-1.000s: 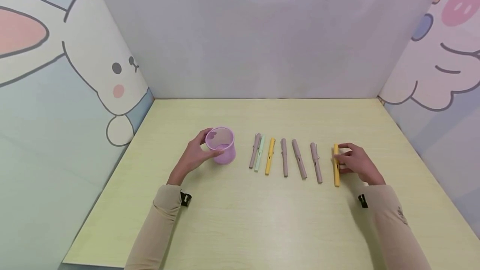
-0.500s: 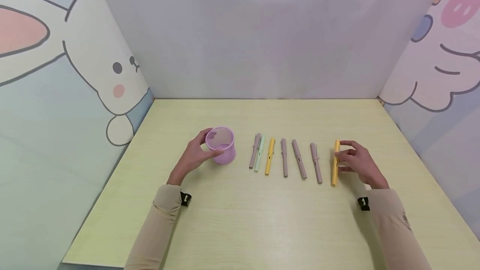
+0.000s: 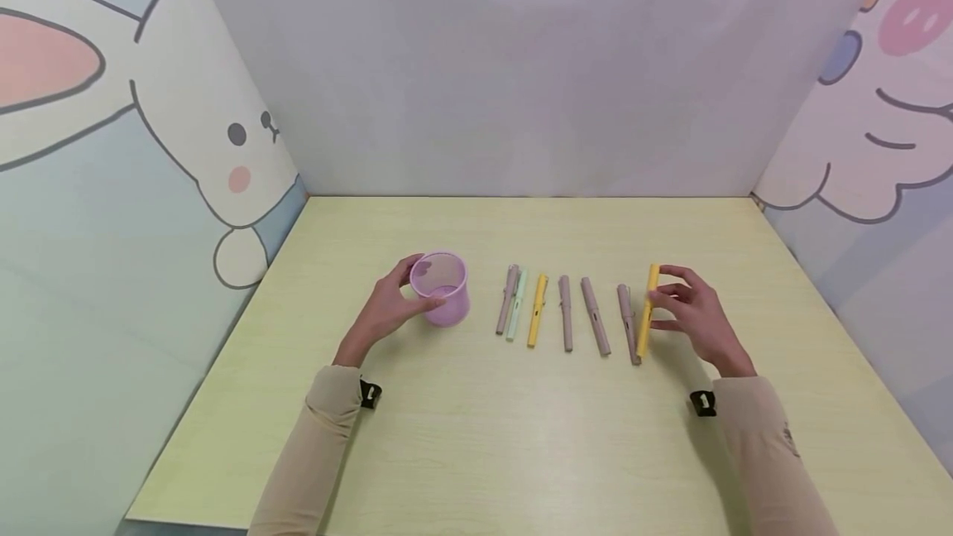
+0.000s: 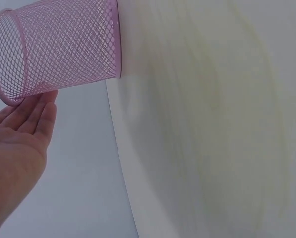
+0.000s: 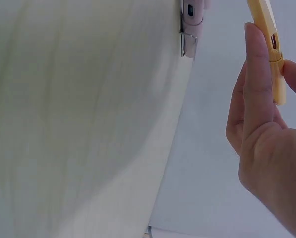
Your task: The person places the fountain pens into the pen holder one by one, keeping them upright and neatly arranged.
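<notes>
In the head view, my left hand [image 3: 389, 304] holds a pink mesh pen holder [image 3: 459, 304], thumb at the near side and fingers round the far left. The left wrist view shows the fingers against the holder's mesh wall [image 4: 68, 47]. My right hand [image 3: 696, 313] pinches a yellow pen [image 3: 648, 313] between thumb and fingers, tilted and raised off the table. It overlaps a mauve pen [image 3: 627, 317] in the head view. The right wrist view shows the yellow pen [image 5: 266, 29] between thumb and fingers, with a mauve pen [image 5: 192, 29] lying on the table nearby.
Left of these lie mauve pens [image 3: 596, 317] [image 3: 566, 313], another yellow pen [image 3: 537, 311], a light green pen [image 3: 516, 304] and a mauve pen [image 3: 507, 299] close beside it. The pale wooden table [image 3: 476, 437] meets a back wall [image 3: 476, 73] and printed side walls.
My right hand has lifted the yellow pen off the table and moved it left, toward the nearest mauve pen. The left hand and the pen holder have stayed in place.
</notes>
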The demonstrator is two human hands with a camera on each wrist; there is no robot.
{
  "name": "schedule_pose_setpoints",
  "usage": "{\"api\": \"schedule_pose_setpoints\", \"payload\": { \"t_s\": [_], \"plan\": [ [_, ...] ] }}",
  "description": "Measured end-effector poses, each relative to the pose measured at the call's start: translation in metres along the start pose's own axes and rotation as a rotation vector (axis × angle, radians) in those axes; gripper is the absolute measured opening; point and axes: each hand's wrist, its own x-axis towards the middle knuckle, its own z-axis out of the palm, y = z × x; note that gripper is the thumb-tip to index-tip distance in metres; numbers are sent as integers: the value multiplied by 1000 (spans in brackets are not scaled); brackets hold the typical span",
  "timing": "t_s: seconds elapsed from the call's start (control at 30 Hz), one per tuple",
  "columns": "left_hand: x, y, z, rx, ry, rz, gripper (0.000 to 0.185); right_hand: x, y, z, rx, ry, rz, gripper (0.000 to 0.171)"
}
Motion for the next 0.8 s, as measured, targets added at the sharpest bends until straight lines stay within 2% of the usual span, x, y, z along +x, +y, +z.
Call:
{"api": "schedule_pose_setpoints", "payload": {
  "t_s": [0.13, 0.4, 0.57, 0.8],
  "plan": [
    [0, 0, 0, -2, 0, 10, 89, 1, -3, 8, 31, 0, -21, 40],
    [0, 0, 0, -4, 3, 13, 88, 5, -5, 22, 171, -20, -97, 42],
    [-1, 0, 0, -7, 2, 14, 87, 9, -7, 29, 177, -34, -133, 40],
    [-1, 1, 0, -6, 4, 16, 86, 13, -8, 38, 201, -32, -130, 43]
  ]
}}
